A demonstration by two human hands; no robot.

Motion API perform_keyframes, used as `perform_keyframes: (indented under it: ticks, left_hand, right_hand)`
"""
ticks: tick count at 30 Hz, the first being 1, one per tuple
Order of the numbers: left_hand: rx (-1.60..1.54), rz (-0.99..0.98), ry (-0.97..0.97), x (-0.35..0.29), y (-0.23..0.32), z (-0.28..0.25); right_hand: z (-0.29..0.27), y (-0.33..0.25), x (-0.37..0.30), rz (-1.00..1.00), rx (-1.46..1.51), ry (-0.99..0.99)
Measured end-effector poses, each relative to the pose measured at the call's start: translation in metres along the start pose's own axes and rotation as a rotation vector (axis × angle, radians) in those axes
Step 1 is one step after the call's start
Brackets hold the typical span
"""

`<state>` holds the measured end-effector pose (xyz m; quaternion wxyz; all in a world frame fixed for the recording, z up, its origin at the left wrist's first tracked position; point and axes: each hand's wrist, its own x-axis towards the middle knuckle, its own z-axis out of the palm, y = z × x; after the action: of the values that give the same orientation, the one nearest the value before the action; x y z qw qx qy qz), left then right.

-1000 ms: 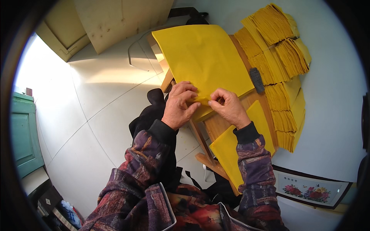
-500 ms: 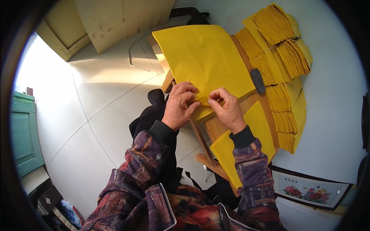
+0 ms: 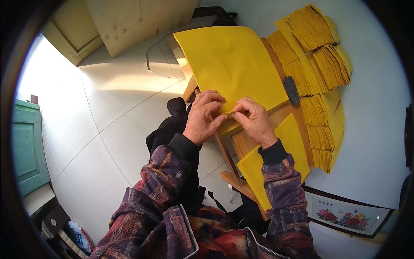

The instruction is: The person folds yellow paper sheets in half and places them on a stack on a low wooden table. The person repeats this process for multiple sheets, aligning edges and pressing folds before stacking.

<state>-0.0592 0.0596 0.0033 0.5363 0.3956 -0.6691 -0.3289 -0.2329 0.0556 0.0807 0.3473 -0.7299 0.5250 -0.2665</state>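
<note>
A large yellow sheet, apparently paper, lies on top of a yellow stack [image 3: 230, 64] on a wooden table [image 3: 245, 143]. My left hand [image 3: 202, 115] is closed at the stack's near edge, thumb and forefinger pinching a turned-up strip of the sheet. Close beside it, my right hand [image 3: 255, 121] pinches the same strip between thumb and fingertips. How many layers are in the pinch is hidden by my fingers. Under my right forearm, partly covered, lies a second yellow stack [image 3: 284, 134]. A dark grey block [image 3: 291, 90] sits by the right edge of the larger stack.
Several bundles of folded yellow sheets [image 3: 317, 110] are piled along the table's right side against the wall. A framed flower picture [image 3: 348, 218] is at lower right. Black cloth-like things [image 3: 166, 131] lie left of the table, over the tiled floor [image 3: 112, 112]. Wooden panels [image 3: 140, 21] stand at the back.
The fingers of my right hand have moved slightly left, closer to my left thumb, along the strip. The whole view has shifted a little. Both hands keep their pinch.
</note>
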Motion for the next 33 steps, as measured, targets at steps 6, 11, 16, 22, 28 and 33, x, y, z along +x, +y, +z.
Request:
perform_keyframes:
  ticks: [6, 11, 16, 22, 28, 33]
  left_hand:
    - [-0.013, -0.007, -0.012, 0.0, 0.0, -0.001]
    - [-0.014, -0.012, -0.008, 0.0, 0.001, -0.001]
    - [0.006, -0.007, -0.005, 0.001, 0.001, -0.001]
    - [0.006, 0.005, -0.003, 0.002, 0.001, -0.001]
    - [0.029, -0.014, 0.003, 0.001, -0.002, 0.002]
    - [-0.042, 0.024, 0.051, 0.0, -0.006, 0.007]
  right_hand:
    - [0.0, 0.002, 0.001, 0.099, 0.005, -0.05]
    - [-0.001, 0.004, 0.002, 0.083, -0.011, -0.046]
    - [-0.002, 0.002, 0.002, 0.076, -0.012, -0.042]
    - [-0.003, -0.001, 0.0, 0.099, 0.035, 0.003]
    - [0.004, -0.003, -0.01, 0.069, 0.174, 0.088]
    - [0.01, -0.001, -0.022, -0.151, -0.339, 0.18]
